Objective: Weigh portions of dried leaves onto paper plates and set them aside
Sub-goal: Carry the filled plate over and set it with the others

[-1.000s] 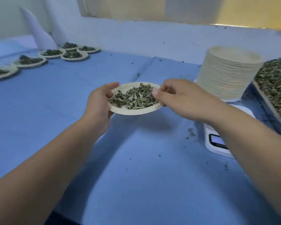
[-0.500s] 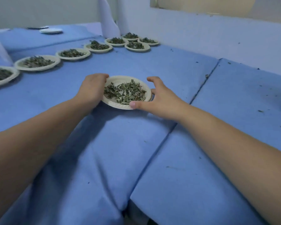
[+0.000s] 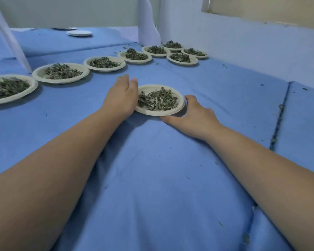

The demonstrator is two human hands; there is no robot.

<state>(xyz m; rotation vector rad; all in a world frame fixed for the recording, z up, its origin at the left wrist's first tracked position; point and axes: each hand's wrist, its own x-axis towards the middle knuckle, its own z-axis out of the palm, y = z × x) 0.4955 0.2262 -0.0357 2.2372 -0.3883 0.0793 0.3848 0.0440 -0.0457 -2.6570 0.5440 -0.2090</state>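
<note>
Lifted a second ago, our paper plate [image 3: 158,113] of dried leaves [image 3: 157,99] now lies on the blue cloth [image 3: 152,169], near the row of filled plates [image 3: 61,80] — our left hand [image 3: 121,96] and right hand [image 3: 192,113] flank its rim, fingers relaxed, gripping nothing.

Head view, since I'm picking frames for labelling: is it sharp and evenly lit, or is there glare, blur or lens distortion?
Head view: soft, even light with no glare on the blue cloth. A faint shadow lies beneath the near paper plate and the forearms. The dried leaves on it look sharp, while the far plates look softer. Wide-angle stretch swells the forearms toward the bottom corners.
</note>
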